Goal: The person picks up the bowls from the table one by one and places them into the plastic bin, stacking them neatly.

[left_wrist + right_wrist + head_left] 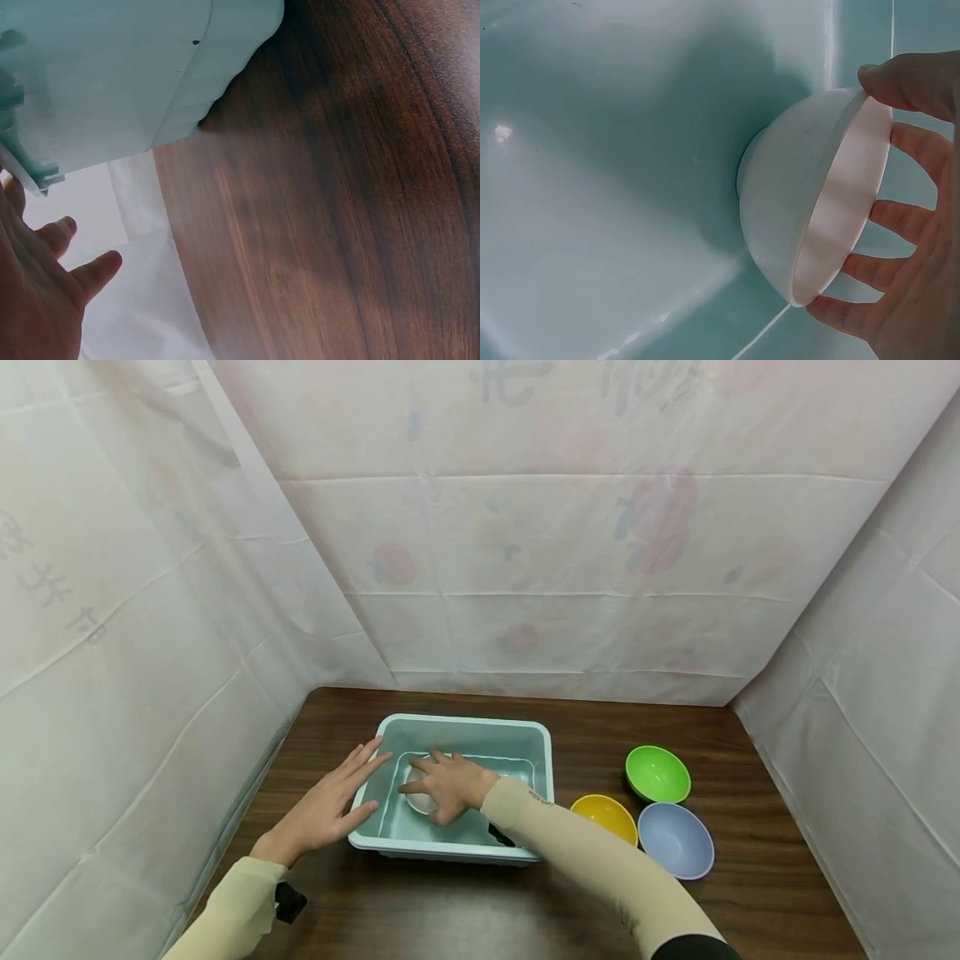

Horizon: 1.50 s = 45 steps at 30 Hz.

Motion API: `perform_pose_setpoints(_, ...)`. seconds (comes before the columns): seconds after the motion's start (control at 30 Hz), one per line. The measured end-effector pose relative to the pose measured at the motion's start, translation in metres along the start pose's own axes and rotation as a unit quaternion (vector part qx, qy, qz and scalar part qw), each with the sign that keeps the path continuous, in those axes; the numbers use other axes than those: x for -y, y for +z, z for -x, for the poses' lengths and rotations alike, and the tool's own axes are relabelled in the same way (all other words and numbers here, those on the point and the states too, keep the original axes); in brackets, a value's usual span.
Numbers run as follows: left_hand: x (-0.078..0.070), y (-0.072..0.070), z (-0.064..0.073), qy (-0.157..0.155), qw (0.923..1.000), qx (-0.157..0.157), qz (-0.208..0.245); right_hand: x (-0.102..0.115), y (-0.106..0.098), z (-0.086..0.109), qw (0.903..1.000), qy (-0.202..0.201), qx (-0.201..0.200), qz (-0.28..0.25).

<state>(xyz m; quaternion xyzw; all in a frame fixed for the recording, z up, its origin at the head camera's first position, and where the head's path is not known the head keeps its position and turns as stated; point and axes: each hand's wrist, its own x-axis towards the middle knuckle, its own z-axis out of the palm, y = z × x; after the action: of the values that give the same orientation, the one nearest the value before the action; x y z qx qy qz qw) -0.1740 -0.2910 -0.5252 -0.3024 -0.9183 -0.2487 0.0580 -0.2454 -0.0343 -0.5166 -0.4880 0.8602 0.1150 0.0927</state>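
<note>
In the head view a pale blue-green plastic tub (442, 847) stands on the table. Inside it is a white bowl (787, 180), its mouth turned up toward my right hand (450, 785). The right wrist view shows my thumb and spread fingers holding that bowl around its rim, the thumb on one side and the fingers along the other. My left hand (322, 810) is at the tub's left side, fingers extended and apart, fingertips near the rim. In the left wrist view part of this hand is hidden behind the tub's edge.
Right of the tub are a yellow bowl (604, 814), a green bowl (657, 774) and a lavender bowl (677, 841), close together. The dark wood table (442, 902) is bordered by white patterned sheeting (525, 568) at the back and both sides.
</note>
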Motion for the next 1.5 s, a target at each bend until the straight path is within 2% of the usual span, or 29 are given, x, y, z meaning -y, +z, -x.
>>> perform_pose_setpoints(0.87,0.001,0.001,0.001,0.007,0.9999,-0.010,-0.003,-0.002,-0.003,-0.002,1.0000,0.001,0.007,-0.001)
perform_pose_setpoints(1.5,-0.001,0.000,0.000,0.008,0.9999,-0.011,-0.005,-0.006,-0.014,0.007,0.9999,0.004,-0.006,0.014)
